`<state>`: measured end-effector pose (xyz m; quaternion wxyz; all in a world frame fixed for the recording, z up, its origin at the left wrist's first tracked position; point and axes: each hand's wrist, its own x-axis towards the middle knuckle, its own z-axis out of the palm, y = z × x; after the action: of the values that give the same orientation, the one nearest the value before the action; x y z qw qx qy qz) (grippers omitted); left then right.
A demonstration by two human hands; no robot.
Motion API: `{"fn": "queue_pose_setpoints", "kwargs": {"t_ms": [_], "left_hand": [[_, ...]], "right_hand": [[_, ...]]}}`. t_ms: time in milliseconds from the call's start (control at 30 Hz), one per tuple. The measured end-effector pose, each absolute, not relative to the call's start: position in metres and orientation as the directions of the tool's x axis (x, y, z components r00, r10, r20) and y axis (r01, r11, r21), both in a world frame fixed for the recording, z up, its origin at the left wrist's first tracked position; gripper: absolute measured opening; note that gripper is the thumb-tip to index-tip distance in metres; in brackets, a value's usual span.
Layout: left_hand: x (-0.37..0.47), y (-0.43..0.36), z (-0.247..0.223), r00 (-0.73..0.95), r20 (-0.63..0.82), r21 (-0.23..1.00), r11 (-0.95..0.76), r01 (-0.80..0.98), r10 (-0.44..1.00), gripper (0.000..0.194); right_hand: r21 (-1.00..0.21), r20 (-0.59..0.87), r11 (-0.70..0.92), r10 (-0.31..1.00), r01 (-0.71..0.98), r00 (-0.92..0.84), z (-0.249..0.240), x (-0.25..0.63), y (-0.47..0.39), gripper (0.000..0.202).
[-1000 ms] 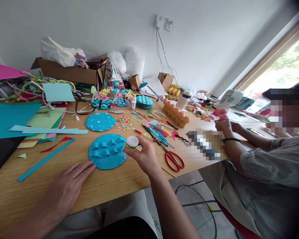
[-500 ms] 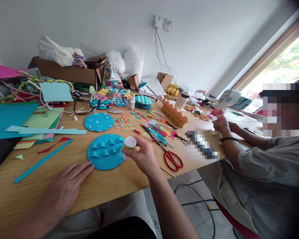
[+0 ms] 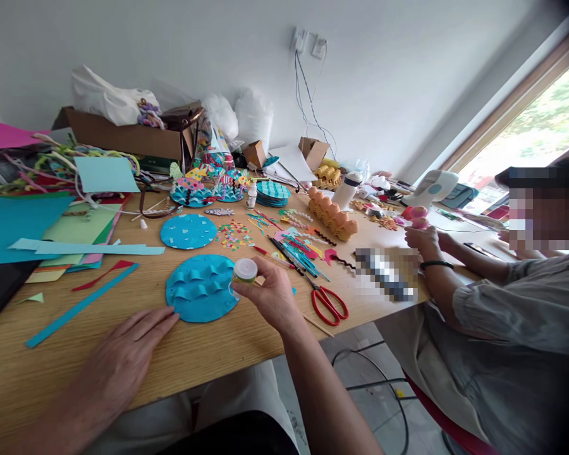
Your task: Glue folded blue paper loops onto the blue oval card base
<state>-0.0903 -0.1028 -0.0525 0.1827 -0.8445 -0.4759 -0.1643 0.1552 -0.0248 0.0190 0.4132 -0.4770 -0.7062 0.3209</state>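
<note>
My right hand (image 3: 271, 292) grips a small glue bottle (image 3: 243, 272) with a white base, tipped toward the right edge of a blue paper disc (image 3: 200, 289) covered in raised wave-shaped flaps. My left hand (image 3: 126, 357) lies flat on the wooden table (image 3: 208, 354), fingers apart, its fingertips touching the disc's lower left rim. A second blue disc (image 3: 188, 230) dotted with white scraps lies just behind the first.
Red-handled scissors (image 3: 329, 303) lie right of my right hand. Coloured paper sheets (image 3: 23, 224) and strips cover the left side. An egg carton (image 3: 334, 218), cardboard boxes (image 3: 128, 136) and craft scraps crowd the back. A seated person (image 3: 512, 316) works at the right end.
My right hand has tilted the glue bottle slightly down and left toward the disc's edge. My left hand has stayed put.
</note>
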Motion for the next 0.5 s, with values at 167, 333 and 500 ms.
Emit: {"fn": "queue_pose_setpoints", "kwargs": {"t_ms": [167, 333, 500], "left_hand": [[-0.0920, -0.1024, -0.0551, 0.475, 0.440, -0.145, -0.461, 0.875, 0.762, 0.049], [-0.0941, -0.1030, -0.0585, 0.444, 0.395, -0.097, -0.445, 0.890, 0.804, 0.050], [-0.0933, -0.1047, -0.0537, 0.429, 0.321, -0.068, -0.431, 0.900, 0.844, 0.050]], "right_hand": [[-0.846, 0.295, 0.347, 0.937, 0.404, -0.187, 0.0186, 0.1554, -0.0249, 0.014], [-0.842, 0.289, 0.346, 0.937, 0.415, -0.195, 0.0201, 0.1555, -0.0256, 0.014], [-0.845, 0.287, 0.345, 0.937, 0.408, -0.198, 0.0214, 0.1557, -0.0266, 0.013]]}}
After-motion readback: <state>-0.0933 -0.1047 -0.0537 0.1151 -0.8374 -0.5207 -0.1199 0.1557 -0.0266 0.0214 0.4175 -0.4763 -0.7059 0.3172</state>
